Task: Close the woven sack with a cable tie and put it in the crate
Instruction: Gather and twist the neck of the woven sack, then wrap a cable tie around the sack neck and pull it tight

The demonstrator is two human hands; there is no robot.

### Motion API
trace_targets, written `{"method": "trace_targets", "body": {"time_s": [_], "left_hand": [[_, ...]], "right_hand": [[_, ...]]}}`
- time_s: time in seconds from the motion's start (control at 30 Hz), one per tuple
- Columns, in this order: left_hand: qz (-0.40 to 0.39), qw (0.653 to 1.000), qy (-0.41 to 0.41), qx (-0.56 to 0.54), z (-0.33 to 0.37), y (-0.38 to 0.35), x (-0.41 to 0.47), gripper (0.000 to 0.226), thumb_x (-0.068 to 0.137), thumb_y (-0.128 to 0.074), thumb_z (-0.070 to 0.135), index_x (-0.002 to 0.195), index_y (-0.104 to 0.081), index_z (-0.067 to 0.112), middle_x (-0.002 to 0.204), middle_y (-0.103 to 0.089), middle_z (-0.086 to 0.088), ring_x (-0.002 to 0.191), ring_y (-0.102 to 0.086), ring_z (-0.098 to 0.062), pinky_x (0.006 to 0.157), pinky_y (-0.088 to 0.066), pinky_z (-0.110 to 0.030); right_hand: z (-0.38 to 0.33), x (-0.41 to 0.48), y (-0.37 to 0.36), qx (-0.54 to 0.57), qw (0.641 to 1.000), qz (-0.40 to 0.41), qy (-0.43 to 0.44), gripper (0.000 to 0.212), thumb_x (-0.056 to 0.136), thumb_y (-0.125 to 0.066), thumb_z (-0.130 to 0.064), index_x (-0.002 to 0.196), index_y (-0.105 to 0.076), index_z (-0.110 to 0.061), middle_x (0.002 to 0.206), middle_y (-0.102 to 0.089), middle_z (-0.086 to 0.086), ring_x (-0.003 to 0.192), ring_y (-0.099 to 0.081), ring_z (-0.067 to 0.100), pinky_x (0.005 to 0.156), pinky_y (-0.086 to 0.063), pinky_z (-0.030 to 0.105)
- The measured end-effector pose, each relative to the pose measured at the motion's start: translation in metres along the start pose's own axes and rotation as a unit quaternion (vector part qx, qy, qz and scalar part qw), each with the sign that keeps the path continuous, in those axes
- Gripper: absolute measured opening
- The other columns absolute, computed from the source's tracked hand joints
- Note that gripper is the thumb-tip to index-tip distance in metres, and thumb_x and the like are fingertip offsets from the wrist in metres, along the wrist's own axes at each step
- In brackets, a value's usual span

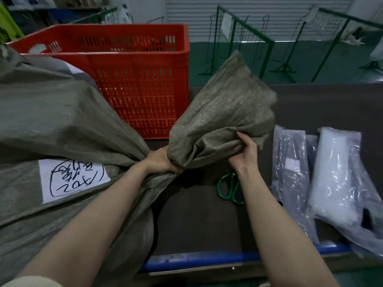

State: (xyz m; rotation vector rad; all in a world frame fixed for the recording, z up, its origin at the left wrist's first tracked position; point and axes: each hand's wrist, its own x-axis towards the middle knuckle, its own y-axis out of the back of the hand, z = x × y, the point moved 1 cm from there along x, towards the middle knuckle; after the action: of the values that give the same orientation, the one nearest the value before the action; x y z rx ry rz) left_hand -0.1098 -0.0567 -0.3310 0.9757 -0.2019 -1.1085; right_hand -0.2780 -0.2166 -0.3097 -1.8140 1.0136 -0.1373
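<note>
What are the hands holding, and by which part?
Both hold the sack: left hand grips its gathered neck, right hand pinches the loose flap beyond the neck.

Beyond the far edge of the tabletop (pixel 207 220), a dark, felt-like surface with a blue rail (pixel 207 259) along its near side, the floor (pixel 286 56) is painted green. Two green metal frames stand on it: one in the middle distance (pixel 268 59) and another further right (pixel 331 50), each on splayed feet. Thin wire hangers (pixel 244 36) dangle from their top bars, some carrying pale sheets. Behind them a ribbed, light grey roller shutter (pixel 259 7) fills the far wall, and a plain pale wall (pixel 149 7) joins it on the left. The far left corner is dim and cluttered, with a yellow-green shape (pixel 8 23) at the edge. The light is flat and subdued, and casts no hard shadows.
</note>
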Motion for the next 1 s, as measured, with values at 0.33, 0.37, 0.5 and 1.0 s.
{"method": "trace_targets", "body": {"time_s": [0.33,0.37,0.5,1.0], "left_hand": [[-0.104,0.944,0.110,0.292,0.003,-0.020,-0.005,0.134,0.051,-0.068,0.073,0.149,0.010,0.023,0.157,-0.016,-0.015,0.145,-0.015,-0.032,0.118,-0.011,-0.047],[-0.124,0.961,0.120,0.218,0.008,-0.013,-0.006,0.139,0.049,-0.070,0.073,0.146,0.020,0.027,0.159,-0.006,-0.014,0.146,-0.009,-0.032,0.119,-0.008,-0.048],[-0.112,0.988,0.075,0.077,0.059,0.009,0.000,0.127,0.051,-0.057,0.083,0.147,0.010,0.034,0.161,0.002,-0.006,0.147,-0.001,-0.030,0.118,-0.003,-0.054],[-0.061,0.958,0.010,0.281,0.095,-0.125,0.017,0.079,0.086,-0.031,0.066,0.146,0.012,0.039,0.159,0.015,-0.008,0.143,0.012,-0.044,0.112,0.005,-0.062]], "right_hand": [[0.015,-0.003,0.059,-0.226,0.919,0.323,0.015,0.072,0.067,-0.081,-0.018,0.128,-0.049,0.004,0.130,-0.056,0.018,0.117,-0.056,0.034,0.100,-0.047,0.041],[0.013,-0.004,0.055,-0.255,0.911,0.324,0.026,0.070,0.067,-0.081,-0.020,0.126,-0.051,0.005,0.129,-0.057,0.019,0.116,-0.057,0.034,0.099,-0.048,0.040],[0.009,-0.009,0.068,-0.292,0.902,0.318,0.014,0.070,0.068,-0.080,-0.024,0.126,-0.052,0.004,0.130,-0.058,0.020,0.116,-0.057,0.035,0.099,-0.048,0.041],[-0.035,-0.034,0.080,-0.471,0.863,0.155,-0.101,0.031,0.074,-0.071,-0.007,0.103,-0.058,-0.009,0.097,-0.062,0.008,0.084,-0.060,0.018,0.054,-0.046,0.022]]}}
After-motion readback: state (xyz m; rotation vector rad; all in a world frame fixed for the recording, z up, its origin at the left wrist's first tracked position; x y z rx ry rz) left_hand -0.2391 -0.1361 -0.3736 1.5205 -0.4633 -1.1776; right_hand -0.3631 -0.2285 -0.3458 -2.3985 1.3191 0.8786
